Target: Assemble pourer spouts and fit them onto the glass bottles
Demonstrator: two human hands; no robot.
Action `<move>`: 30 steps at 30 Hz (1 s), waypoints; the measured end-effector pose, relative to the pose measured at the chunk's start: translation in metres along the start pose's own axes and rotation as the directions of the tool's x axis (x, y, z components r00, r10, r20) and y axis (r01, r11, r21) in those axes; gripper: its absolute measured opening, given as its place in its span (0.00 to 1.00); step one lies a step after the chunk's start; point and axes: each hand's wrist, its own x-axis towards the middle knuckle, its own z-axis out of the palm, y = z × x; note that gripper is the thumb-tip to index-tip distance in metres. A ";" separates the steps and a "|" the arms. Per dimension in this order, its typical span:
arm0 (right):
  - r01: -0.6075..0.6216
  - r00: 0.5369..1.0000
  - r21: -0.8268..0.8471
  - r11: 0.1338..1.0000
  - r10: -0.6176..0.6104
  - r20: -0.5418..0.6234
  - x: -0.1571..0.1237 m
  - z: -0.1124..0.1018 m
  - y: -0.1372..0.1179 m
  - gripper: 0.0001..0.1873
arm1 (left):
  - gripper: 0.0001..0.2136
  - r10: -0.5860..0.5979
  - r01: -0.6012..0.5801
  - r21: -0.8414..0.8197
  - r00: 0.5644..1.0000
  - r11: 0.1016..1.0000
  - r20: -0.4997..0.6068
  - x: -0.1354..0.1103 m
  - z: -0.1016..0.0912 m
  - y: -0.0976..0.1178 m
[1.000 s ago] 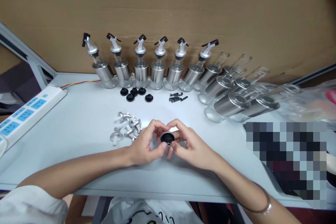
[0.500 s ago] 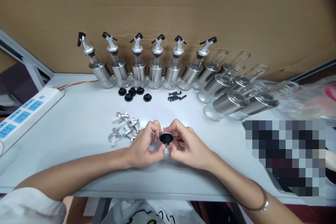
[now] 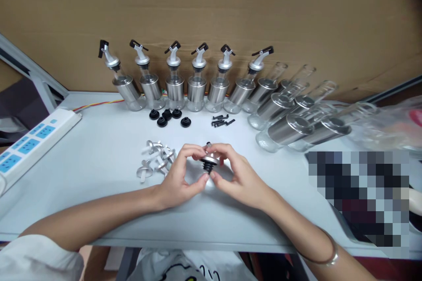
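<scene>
My left hand (image 3: 180, 180) and my right hand (image 3: 239, 180) meet over the middle of the white table (image 3: 99, 149). Together they pinch a silver pourer spout with a black rubber stopper (image 3: 207, 161) fitted under it, held upright above the table. Both hands have their fingers closed round this piece. A pile of bare silver spouts (image 3: 156, 160) lies just left of my left hand. Further back lie several black rubber stoppers (image 3: 168, 117) and a heap of small black lever caps (image 3: 222, 121).
Several finished bottles with spouts (image 3: 174, 83) stand in a row along the cardboard wall. Open-necked glass bottles with steel sleeves (image 3: 290, 114) crowd the back right. A white power strip (image 3: 29, 140) lies at the left edge. A clear plastic bag (image 3: 395, 127) sits far right.
The piece has been turned over in my fingers: the black stopper faced me before, and now the silver spout is on top with the stopper below. My hands rose slightly.
</scene>
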 end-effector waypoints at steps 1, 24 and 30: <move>0.036 0.999 -0.032 0.999 -0.036 -0.021 0.001 -0.001 0.000 0.19 | 0.18 0.019 -0.019 0.006 1.000 1.000 -0.005 -0.001 0.000 0.000; 0.148 0.978 -0.210 0.966 -0.174 -0.113 0.000 -0.008 0.008 0.12 | 0.18 -0.189 0.195 -0.126 0.980 0.973 0.060 0.003 -0.001 -0.003; 0.136 0.980 -0.231 0.963 -0.164 -0.109 0.000 -0.009 0.008 0.10 | 0.18 -0.168 0.173 -0.131 0.984 0.976 0.053 0.002 -0.002 -0.005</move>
